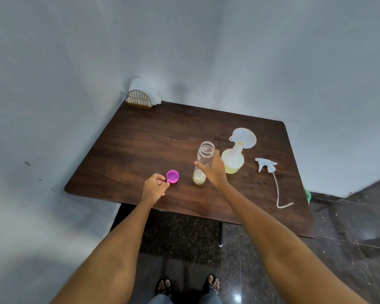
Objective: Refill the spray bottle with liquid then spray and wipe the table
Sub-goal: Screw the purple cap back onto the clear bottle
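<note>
On the dark wooden table [140, 137], the left hand [154, 188] pinches a pink cap [172, 176] resting on the tabletop. Just right, the right hand [214, 171] wraps the uncapped clear bottle [203, 159], upright. Beside it stands the spray bottle [232, 161] holding yellowish liquid with a funnel [244, 138] in its neck; its trigger sprayer head [266, 165] lies farther right.

The table [140, 137] has a dark wood-grain top with a smooth, low sheen, and the floor [349, 227] is dark speckled stone tile, polished enough to mirror a light. The open bottle [203, 163] looks like clear, glossy plastic, the spray bottle [233, 160] with its funnel [244, 138] is cloudy translucent plastic, and the pink cap [172, 176] and white trigger sprayer [267, 165] are opaque plastic. The napkin holder [139, 99] is thin gold-toned wire holding white paper napkins [138, 84], against a matt painted wall [53, 84].
</note>
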